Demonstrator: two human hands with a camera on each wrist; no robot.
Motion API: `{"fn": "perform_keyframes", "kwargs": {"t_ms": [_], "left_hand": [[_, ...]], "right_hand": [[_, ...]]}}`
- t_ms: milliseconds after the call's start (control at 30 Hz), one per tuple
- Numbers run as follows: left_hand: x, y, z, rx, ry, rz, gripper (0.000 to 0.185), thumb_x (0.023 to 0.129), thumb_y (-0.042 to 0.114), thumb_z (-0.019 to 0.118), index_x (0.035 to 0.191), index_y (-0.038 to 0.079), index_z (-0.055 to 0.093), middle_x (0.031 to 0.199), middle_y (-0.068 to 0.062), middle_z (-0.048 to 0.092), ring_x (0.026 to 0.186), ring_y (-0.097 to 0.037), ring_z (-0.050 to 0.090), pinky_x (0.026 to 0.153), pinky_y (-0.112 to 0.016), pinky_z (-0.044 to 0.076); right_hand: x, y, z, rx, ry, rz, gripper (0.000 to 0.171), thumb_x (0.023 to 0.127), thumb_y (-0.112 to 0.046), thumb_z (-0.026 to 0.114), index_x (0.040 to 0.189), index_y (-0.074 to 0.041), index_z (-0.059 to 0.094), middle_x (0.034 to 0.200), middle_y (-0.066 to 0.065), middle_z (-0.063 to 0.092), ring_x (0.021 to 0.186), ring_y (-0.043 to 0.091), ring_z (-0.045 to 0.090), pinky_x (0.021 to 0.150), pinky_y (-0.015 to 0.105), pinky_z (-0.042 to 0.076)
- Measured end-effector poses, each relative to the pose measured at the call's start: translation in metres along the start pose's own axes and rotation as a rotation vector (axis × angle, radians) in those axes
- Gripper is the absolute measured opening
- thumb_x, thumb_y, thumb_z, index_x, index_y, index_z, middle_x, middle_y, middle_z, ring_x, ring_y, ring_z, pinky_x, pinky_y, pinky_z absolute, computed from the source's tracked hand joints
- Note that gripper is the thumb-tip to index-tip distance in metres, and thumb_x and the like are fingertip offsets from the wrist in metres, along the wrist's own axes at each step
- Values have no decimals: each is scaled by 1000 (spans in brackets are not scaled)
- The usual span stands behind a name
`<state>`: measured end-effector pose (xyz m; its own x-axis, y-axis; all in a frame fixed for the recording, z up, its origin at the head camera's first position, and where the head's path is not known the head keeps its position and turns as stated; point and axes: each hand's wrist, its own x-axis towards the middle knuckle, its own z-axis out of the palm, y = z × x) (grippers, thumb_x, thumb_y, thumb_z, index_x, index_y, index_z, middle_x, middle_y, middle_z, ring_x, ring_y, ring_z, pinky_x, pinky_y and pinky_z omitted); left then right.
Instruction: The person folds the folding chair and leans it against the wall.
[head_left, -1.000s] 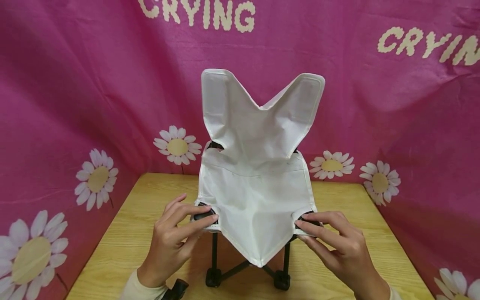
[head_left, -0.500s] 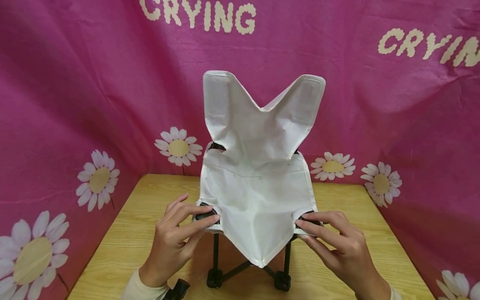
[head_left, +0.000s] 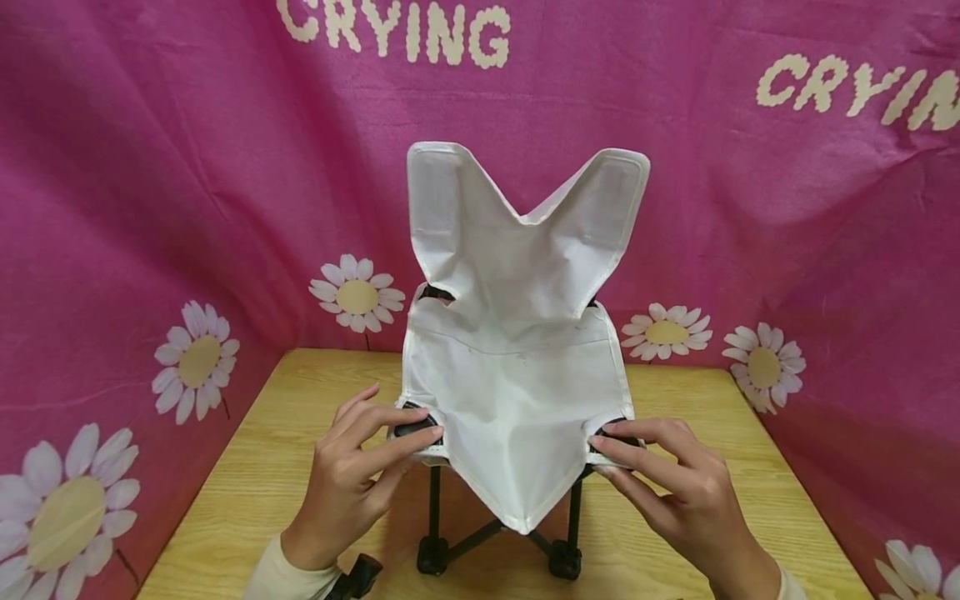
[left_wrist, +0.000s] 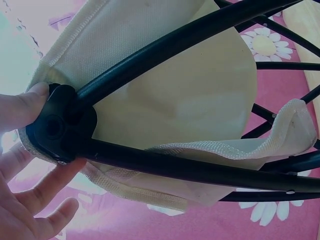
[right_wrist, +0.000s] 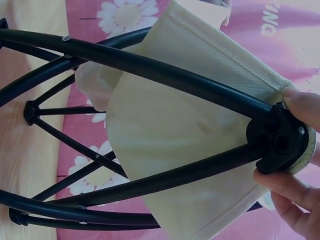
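Pink daisy cloth (head_left: 150, 208) was hung behind the desk (head_left: 247, 475). Near its front edge, the little chair's (head_left: 517, 333) front corners were pinched by the left hand (head_left: 352, 475) and right hand (head_left: 667, 483), so it was kept steady.

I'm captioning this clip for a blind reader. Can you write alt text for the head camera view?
A small folding chair with a white fabric seat and black frame stands on a wooden table. The left hand and right hand each pinch a front corner of the seat. A pink daisy-print cloth reading "CRYING" hangs behind.
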<state>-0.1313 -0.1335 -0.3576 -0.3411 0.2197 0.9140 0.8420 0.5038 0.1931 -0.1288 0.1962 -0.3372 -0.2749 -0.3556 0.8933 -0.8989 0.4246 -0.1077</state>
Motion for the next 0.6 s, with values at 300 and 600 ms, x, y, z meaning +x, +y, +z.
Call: {"fn": "perform_keyframes", "kwargs": {"t_ms": [300,600], "left_hand": [[1,-2,1,-2,1,16,21,96,26,60,103,16,77,101,-6,68,94,-23,63,101,-55,38],[3,-1,2,-6,-2,21,21,95,25,61,104,15,77,101,-6,68,94,-22,63,101,-55,37]], "right_hand": [[2,1,0,9,2,-10,28,92,-29,67,99,-3,76,97,13,67,83,18,58,69,16,46],[6,-1,3,25,26,-38,27,92,-27,67,97,-2,76,96,13,67,82,18,58,71,16,46]]}}
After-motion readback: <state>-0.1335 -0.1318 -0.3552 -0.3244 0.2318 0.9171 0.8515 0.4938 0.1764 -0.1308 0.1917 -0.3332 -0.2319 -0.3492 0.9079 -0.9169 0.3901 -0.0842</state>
